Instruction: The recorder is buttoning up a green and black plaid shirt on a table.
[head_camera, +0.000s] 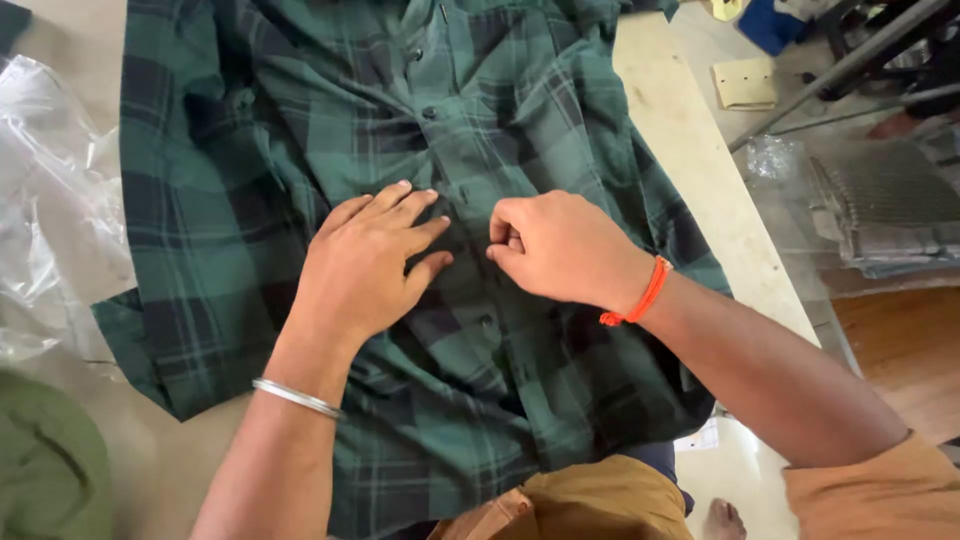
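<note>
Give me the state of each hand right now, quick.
Left hand: open, flat on the green plaid shirt.
Right hand: closed, fingertips pinching the shirt's button strip.

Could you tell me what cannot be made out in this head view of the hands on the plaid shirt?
- Shirt collar: cut off by the top edge.
- Button or placket under the right hand: hidden by its curled fingers.
- Fabric under the left hand: covered by the palm.
- Clear plastic bag: cut off at the left edge.

Silver bangle (296, 397) on left wrist, orange thread band (640, 297) on right, mustard-orange clothing (880, 495).
</note>
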